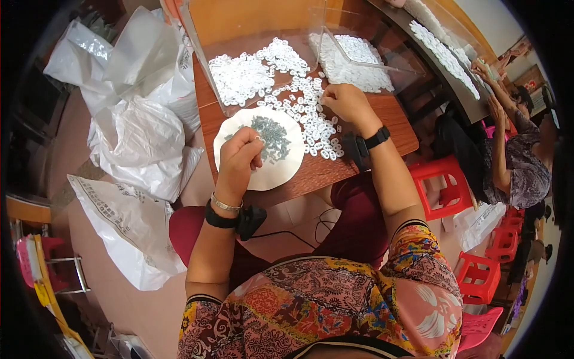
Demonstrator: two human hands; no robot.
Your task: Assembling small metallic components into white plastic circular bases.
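My left hand (242, 149) is closed over a round cream plate (251, 181) with a wavy rim. Whatever its fingers may hold is too small to make out. Small grey translucent pieces (274, 136) lie heaped in the plate. Beyond and to the right, my right hand (348, 103) has its fingers pressed together at the edge of many small white oval pieces with holes (311, 109), loose on the brown wooden table (391, 122). Anything in that pinch is hidden. Each wrist wears a black band with a dark box, and the left one also a bracelet.
Two clear bins of white pieces (239, 81) (357, 75) stand at the table's far side. White sacks (137, 143) crowd the floor at left. A red stool (442, 185) is at right, where another person (517, 149) works at a dark table with white pieces.
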